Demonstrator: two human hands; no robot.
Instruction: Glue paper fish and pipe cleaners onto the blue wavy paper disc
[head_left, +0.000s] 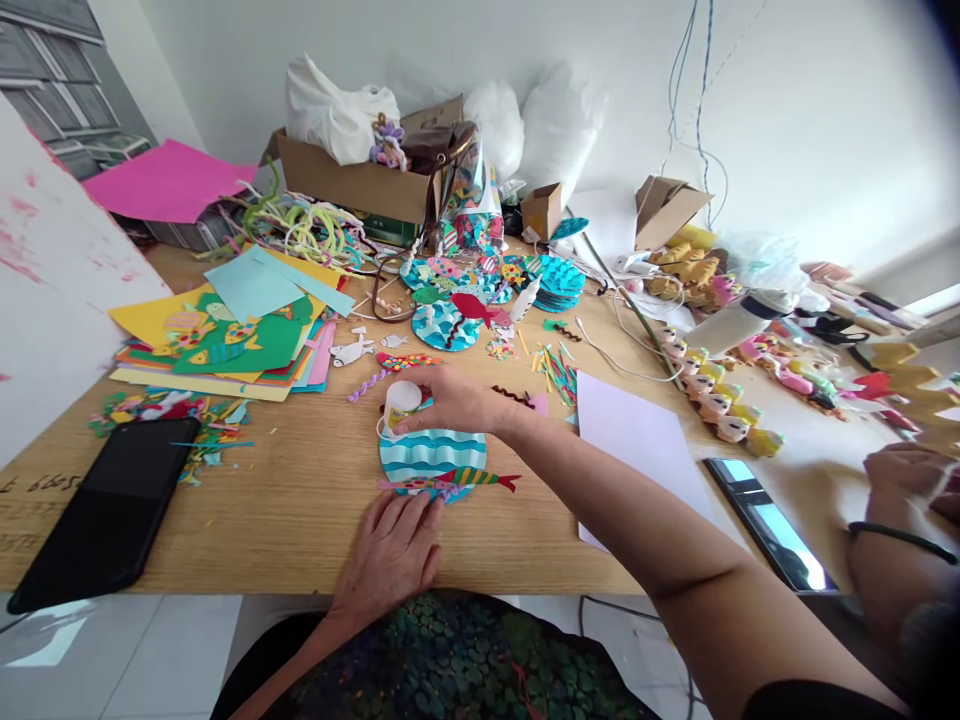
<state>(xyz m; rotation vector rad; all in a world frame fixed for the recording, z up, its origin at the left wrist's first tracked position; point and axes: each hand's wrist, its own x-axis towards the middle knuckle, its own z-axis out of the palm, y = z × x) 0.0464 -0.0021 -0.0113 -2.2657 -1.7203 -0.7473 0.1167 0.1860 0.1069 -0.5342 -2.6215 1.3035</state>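
Observation:
My right hand (pixel 457 402) reaches over a round blue wavy paper disc (pixel 431 452), its fingers closed around a small white cylinder with a yellow patch (pixel 403 398); I cannot make out its exact kind. A striped green-and-yellow paper fish (pixel 480 478) with a red tail lies across the disc's near part, beside a pink spotted strip. Flat on the table at the disc's near edge rests my left hand (pixel 394 545), fingers stretched out and touching or almost touching the rim. Just beyond the cylinder lie a red spotted paper fish (pixel 405 361) and a purple twisted strip (pixel 367 386).
Coloured paper sheets (pixel 217 340) and a black tablet (pixel 109 510) lie left. A white glue bottle (pixel 525 299) stands behind, near decorated blue discs (pixel 446 327). White paper (pixel 637 440), a phone (pixel 769 525) and another person's hands (pixel 907 475) are right. Boxes line the wall.

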